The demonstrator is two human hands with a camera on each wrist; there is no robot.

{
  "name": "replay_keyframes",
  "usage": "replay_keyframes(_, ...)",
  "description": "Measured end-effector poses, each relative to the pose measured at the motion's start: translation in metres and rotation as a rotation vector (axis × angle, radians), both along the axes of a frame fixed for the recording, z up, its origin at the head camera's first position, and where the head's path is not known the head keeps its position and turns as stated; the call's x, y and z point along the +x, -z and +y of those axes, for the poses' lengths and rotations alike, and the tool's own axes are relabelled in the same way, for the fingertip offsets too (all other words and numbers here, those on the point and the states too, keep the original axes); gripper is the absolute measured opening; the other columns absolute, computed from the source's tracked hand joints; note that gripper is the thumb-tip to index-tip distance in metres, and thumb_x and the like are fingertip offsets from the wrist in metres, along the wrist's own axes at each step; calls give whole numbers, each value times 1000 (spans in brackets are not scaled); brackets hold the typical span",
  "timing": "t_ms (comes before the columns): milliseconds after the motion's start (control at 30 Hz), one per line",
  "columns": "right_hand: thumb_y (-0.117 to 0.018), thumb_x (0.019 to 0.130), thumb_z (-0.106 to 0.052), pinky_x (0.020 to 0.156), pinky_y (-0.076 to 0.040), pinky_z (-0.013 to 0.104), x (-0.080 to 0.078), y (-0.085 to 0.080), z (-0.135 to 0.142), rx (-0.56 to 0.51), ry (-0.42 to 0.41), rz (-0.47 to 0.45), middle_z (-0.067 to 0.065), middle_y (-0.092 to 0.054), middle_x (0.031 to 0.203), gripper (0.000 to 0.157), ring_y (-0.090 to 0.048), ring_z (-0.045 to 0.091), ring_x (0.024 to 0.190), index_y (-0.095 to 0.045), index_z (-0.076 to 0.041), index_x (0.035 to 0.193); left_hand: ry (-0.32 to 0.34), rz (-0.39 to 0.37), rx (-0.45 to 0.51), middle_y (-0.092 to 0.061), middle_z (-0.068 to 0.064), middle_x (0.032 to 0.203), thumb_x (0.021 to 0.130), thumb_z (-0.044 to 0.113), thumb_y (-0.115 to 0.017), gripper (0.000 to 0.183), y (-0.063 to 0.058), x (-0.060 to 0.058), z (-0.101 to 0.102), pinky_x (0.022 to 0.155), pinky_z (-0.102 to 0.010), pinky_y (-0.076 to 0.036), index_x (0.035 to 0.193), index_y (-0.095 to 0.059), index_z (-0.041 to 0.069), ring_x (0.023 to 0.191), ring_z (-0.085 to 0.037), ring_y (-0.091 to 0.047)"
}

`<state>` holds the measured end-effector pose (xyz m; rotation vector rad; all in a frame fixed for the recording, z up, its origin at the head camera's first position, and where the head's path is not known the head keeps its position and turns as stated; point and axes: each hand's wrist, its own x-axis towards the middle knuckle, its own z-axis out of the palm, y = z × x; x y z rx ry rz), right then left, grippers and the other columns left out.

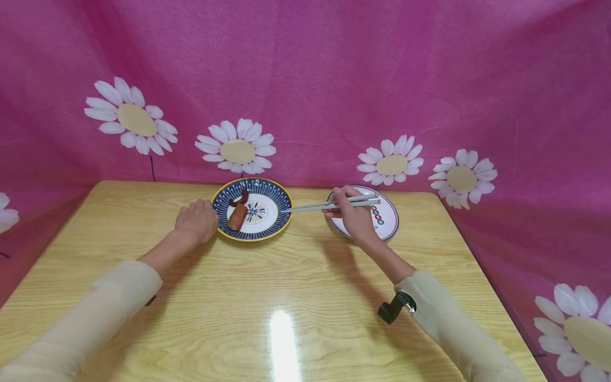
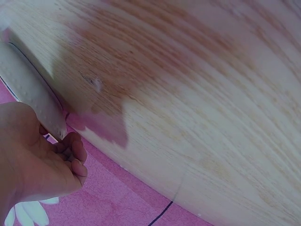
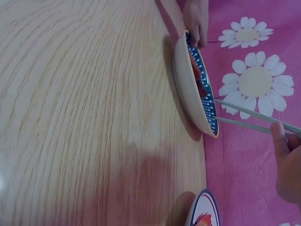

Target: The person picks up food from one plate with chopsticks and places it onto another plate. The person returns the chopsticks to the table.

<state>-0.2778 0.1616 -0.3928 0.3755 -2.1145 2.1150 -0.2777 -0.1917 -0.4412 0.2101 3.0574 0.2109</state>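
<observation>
Grey chopsticks (image 1: 310,207) at a blue-patterned bowl (image 1: 280,200)

The right-hand grip (image 1: 352,215) is clamped on the chopsticks, the left-hand grip (image 1: 197,220) on the bowl's left rim; probably best to keep bowl and tips steady. The chopsticks' long axis runs roughly along the far edge of the table (image 1: 286,276), tips pointing left. Near that edge, in the bowl's left half, a brown sausage-like piece (image 1: 237,217) slants toward the near left corner.

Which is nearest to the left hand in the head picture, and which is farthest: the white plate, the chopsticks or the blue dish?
1. Blue dish: at the left hand.
2. Chopsticks: next, tips by the dish's right rim.
3. White plate: farthest, over to the right.
</observation>
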Motion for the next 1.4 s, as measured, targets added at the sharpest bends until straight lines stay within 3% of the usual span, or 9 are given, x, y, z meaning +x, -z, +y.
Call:
replay_keyframes(167, -50, 105, -14, 65, -58, 32, -2, -1, -10, 10, 2, -26, 15, -64, 79, 33, -72, 16, 68, -54, 12, 86, -8, -1, 1, -50, -28, 101, 101, 16, -36, 36, 0, -1, -1, 87, -56, -42, 107, -47, -18, 104, -45, -52)
replay_keyframes(433, -50, 103, -8, 62, -58, 29, -3, 6, -24, -148, -8, -109, 11, -62, 71, 27, -71, 18, 64, -54, 8, 81, 1, -1, -8, -50, -27, 99, 101, 17, -36, 36, 1, -1, -1, 87, -55, -42, 106, -47, -17, 102, -44, -52)
replay_keyframes(567, -51, 103, -8, 63, -58, 30, -1, 7, -31, -177, 2, -130, 10, -62, 73, 26, -71, 17, 64, -54, 7, 82, -5, 2, -11, -50, -27, 98, 101, 17, -37, 35, 1, -1, -1, 86, -55, -42, 106, -47, -17, 102, -43, -53)
replay_keyframes(767, -49, 102, -8, 65, -58, 31, 1, 8, -39, -151, 25, -167, 10, -61, 72, 23, -71, 15, 63, -54, 8, 87, -9, 20, 11, -51, -26, 97, 101, 16, -38, 34, 0, 1, 0, 85, -55, -43, 103, -48, -16, 101, -44, -53)
replay_keyframes(967, -49, 103, -9, 66, -58, 31, 1, 12, -42, -161, 33, -199, 10, -61, 74, 25, -70, 14, 63, -53, 5, 83, -6, 35, 14, -51, -26, 95, 101, 16, -39, 33, 1, 1, 1, 84, -55, -43, 102, -49, -16, 100, -44, -54)
replay_keyframes(1400, -47, 103, -6, 63, -58, 28, 4, 15, -52, -180, 26, -242, 11, -59, 74, 23, -70, 15, 61, -54, 6, 85, 2, 14, -1, -50, -26, 98, 102, 17, -38, 35, 0, 1, 1, 86, -55, -43, 107, -48, -17, 102, -43, -53)
